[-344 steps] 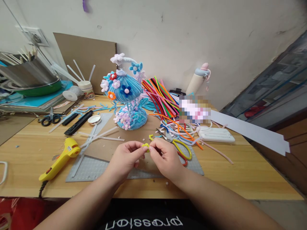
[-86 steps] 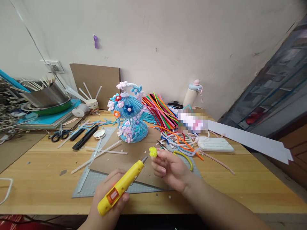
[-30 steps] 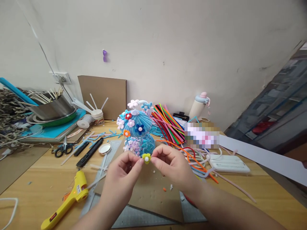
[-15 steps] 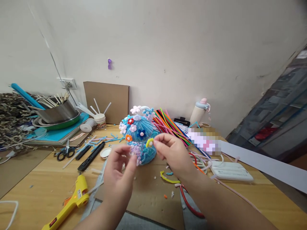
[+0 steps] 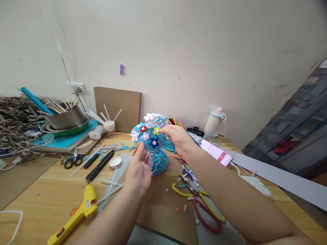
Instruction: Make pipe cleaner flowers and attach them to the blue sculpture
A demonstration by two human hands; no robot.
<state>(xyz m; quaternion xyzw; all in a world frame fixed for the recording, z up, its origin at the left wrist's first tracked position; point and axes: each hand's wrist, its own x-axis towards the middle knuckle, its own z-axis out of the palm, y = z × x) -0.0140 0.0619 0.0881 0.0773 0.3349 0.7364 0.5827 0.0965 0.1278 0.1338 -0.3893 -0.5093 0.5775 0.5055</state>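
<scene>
Yellow flower (image 5: 156, 130), white-centred, is held against the upper right of the cap of the blue mushroom (image 5: 160, 161), pinched in the fingertips of the right hand (image 5: 177, 136). The cap's lower left edge is gripped by the left hand (image 5: 139, 170), thumb at the orange flower (image 5: 138, 145). Mushroom is stood upright on cardboard (image 5: 168, 217); 1 pair of scissors (image 5: 196, 192) is laid nearby, 1 glue gun (image 5: 88, 204) on the bench (image 5: 51, 200).
</scene>
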